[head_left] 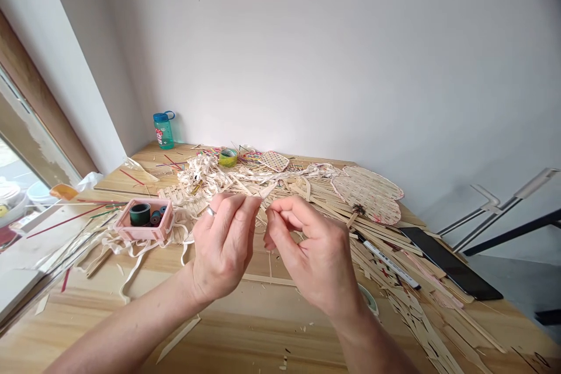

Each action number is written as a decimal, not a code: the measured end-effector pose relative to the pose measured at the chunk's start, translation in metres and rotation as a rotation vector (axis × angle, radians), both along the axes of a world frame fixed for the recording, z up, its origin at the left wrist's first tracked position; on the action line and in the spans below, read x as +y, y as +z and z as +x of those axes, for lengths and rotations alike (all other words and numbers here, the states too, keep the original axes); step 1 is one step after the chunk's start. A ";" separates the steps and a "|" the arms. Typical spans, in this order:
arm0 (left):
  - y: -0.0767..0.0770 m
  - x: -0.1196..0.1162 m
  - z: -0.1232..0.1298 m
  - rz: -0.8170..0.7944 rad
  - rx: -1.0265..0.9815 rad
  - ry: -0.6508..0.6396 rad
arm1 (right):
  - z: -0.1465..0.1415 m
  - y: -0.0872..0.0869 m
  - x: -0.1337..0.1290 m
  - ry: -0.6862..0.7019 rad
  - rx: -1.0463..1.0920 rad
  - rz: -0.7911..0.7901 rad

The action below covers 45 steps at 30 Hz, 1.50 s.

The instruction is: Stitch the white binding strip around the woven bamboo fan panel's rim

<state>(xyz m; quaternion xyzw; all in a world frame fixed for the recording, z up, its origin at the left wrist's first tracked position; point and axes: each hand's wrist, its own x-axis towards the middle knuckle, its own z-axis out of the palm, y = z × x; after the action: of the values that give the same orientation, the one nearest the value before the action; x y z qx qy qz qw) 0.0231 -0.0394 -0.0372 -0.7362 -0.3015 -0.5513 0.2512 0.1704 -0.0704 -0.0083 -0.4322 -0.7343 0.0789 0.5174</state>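
Note:
Above the middle of the wooden table, my left hand point(227, 248) is closed, its fingers curled with the knuckles toward me and a ring on one finger. Close to its right, my right hand point(312, 248) pinches thumb and forefinger together. A small gap separates the two sets of fingertips. Whatever they grip is too thin or too hidden to name. Behind them lies a heap of pale flat strips point(322, 201) and curled white ribbon point(204, 172). A woven heart-shaped mat point(366, 194) rests on the strips at the right.
A pink crate point(142, 232) with dark spools stands at the left. Farther back are a blue-green bottle point(164, 131) and a tape roll point(228, 157). On the right lie a marker point(390, 263) and a black flat device point(451, 263). A white wall point(307, 58) rises behind.

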 end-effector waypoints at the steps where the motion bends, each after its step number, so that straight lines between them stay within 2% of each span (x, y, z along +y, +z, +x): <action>1: -0.001 -0.001 0.001 -0.010 0.006 -0.015 | 0.000 -0.001 0.001 -0.005 0.010 0.002; 6: -0.004 0.000 0.001 -0.004 0.036 -0.043 | 0.012 0.000 0.005 0.079 0.047 -0.056; 8: -0.002 0.002 -0.001 -0.008 0.061 -0.069 | 0.021 0.004 0.009 0.049 0.078 -0.044; 10: 0.001 0.004 -0.002 -0.032 0.084 -0.127 | 0.031 0.009 0.013 -0.032 0.107 0.037; 12: 0.006 0.006 -0.004 -0.066 0.102 -0.196 | 0.037 0.013 0.017 -0.027 0.114 0.066; 14: 0.012 0.007 -0.007 -0.110 0.125 -0.269 | 0.041 0.016 0.021 0.082 0.116 -0.036; 19: 0.020 0.009 -0.014 -0.281 0.164 -0.464 | 0.042 0.015 0.030 0.353 0.246 -0.479; 21: 0.021 0.011 -0.016 -0.361 0.152 -0.515 | 0.042 0.012 0.033 0.413 0.295 -0.558; 24: 0.022 0.014 -0.017 -0.471 0.121 -0.564 | 0.039 0.008 0.038 0.464 0.323 -0.583; 29: 0.024 0.017 -0.018 -0.581 0.098 -0.631 | 0.032 0.001 0.044 0.392 0.462 -0.624; 37: 0.025 0.020 -0.021 -0.695 0.083 -0.637 | 0.024 0.000 0.047 0.335 0.622 -0.688; 45: 0.029 0.023 -0.025 -0.788 0.052 -0.697 | 0.021 -0.005 0.047 0.372 0.597 -0.696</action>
<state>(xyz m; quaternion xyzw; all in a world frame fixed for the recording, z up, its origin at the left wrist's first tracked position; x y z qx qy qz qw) -0.0022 -0.0165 -0.0085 -0.8450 -0.2167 -0.4285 -0.2356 0.1919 -0.0231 -0.0129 -0.3995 -0.5487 0.5310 0.5074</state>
